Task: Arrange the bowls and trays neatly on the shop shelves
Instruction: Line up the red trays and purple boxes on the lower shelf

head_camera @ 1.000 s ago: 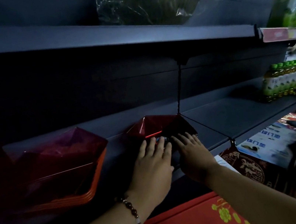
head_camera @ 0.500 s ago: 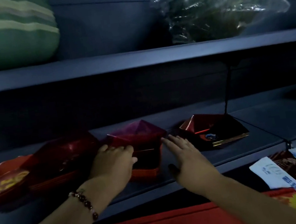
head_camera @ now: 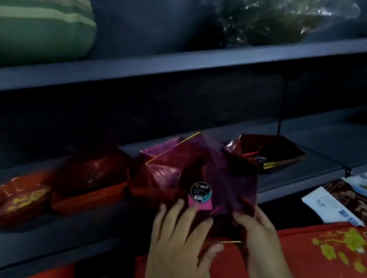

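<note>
Fingers of both hands grip a translucent purple angular plastic bowl [head_camera: 209, 173], tilted up in front of the grey shelf [head_camera: 72, 231] so its underside and round sticker [head_camera: 201, 191] face the camera. Left hand [head_camera: 177, 245] clasps its lower left edge, right hand [head_camera: 256, 228] its lower right corner. Behind it sits a stack of similar bowls [head_camera: 153, 179]; a red scalloped tray [head_camera: 12, 202] and red square bowls [head_camera: 91, 184] stand further left, a dark red faceted bowl [head_camera: 268, 149] to the right.
</note>
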`<state>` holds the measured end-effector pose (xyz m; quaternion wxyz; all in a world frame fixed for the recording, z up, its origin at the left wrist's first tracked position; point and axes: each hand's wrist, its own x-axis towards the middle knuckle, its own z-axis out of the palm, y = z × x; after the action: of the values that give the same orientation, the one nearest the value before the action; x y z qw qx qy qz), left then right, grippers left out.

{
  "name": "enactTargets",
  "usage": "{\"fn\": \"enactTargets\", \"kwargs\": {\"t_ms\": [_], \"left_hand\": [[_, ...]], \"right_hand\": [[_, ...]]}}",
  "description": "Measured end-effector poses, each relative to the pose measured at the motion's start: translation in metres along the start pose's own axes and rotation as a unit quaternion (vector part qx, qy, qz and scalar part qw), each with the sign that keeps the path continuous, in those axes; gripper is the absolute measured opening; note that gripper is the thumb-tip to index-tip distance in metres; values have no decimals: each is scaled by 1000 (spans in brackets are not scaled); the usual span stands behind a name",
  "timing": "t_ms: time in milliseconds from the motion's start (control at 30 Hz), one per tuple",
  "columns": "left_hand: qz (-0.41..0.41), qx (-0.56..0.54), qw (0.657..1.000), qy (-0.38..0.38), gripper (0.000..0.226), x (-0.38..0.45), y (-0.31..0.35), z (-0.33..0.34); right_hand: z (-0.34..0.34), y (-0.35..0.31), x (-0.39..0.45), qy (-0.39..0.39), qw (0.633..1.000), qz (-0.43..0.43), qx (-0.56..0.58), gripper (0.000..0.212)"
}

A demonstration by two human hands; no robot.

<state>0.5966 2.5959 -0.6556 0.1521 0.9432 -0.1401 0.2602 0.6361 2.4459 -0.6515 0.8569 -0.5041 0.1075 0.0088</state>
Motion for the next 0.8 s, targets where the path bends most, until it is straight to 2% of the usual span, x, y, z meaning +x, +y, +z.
{"fn": "enactTargets", "kwargs": {"t_ms": [67, 133, 233, 267, 333, 500, 600, 667, 733, 800], "left_hand": [[-97, -31, 995, 15, 65, -16, 6, -2], [-176, -129, 975, 37, 71, -25, 10, -8], [-268, -346, 899, 15, 77, -27, 15, -10], [-266, -381, 885, -9, 75, -27, 19, -9], [-233, -397, 887, -41, 69, -30, 31, -5], [-194, -426, 883, -28, 77, -32, 63, -1], [-225, -449, 864, -24, 74, -31, 70, 3], [-276, -491, 826, -27, 67, -28, 67, 8], [-336, -533, 776, -28, 58, -25, 62, 12], [-376, -558, 739, -27, 51, -24, 57, 17]], "right_hand": [[-27, 15, -1, 32, 999, 32, 15, 37], [-48, 16, 0, 34, 997, 65, 36, 36], [-66, 10, 1, 30, 994, 85, 69, 36], [-70, 9, 0, 30, 993, 92, 71, 37], [-76, 9, -2, 31, 990, 116, 71, 37], [-84, 4, -11, 40, 986, 155, 51, 29], [-90, -2, -16, 53, 991, 118, 41, 26], [-93, -5, -21, 43, 997, 65, 11, 32], [-94, -8, -33, 20, 995, -10, -98, 39], [-93, -7, -46, -9, 953, -115, -279, 60]]}}
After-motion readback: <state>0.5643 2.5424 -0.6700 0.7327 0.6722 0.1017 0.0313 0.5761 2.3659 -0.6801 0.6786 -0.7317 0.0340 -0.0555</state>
